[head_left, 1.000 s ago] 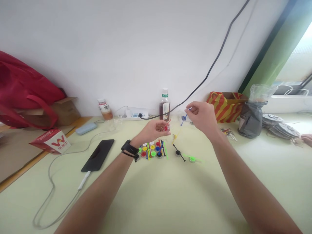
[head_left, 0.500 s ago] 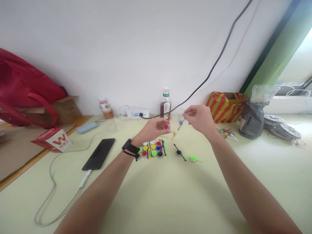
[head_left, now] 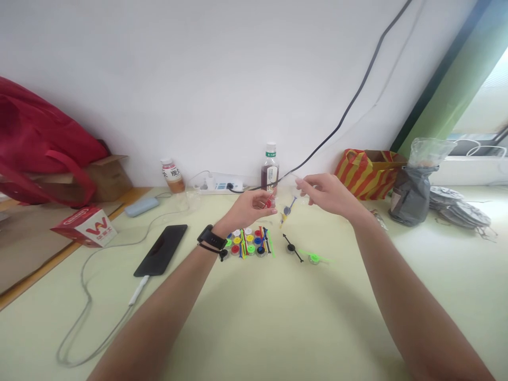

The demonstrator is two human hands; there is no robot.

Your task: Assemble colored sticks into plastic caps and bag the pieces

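My left hand [head_left: 252,207], wearing a black watch, is closed in a pinch on a red arrow spinner [head_left: 269,203] with a clear base. My right hand [head_left: 323,191] hovers to the right with its fingertips apart. Just left of those fingers stands a blue arrow spinner [head_left: 287,210], overlapping a yellow arrow [head_left: 283,218] in view. Nearer me are a black arrow spinner [head_left: 291,247] and a green arrow spinner [head_left: 314,259]. Several coloured round spinner bases [head_left: 235,250] and loose arrows [head_left: 243,244] lie grouped below my left hand.
A dark drink bottle [head_left: 270,172] stands behind my hands, near a power strip [head_left: 228,183]. A black cable [head_left: 337,127] hangs across. Left are a phone [head_left: 161,251] and a red-white box [head_left: 85,227]; right, a striped bag [head_left: 369,174] and a grey plastic bag [head_left: 410,196].
The blue spinner has left my right fingertips and now sits lower and farther left. My right hand has opened and shifted slightly. My left hand still holds the red spinner.
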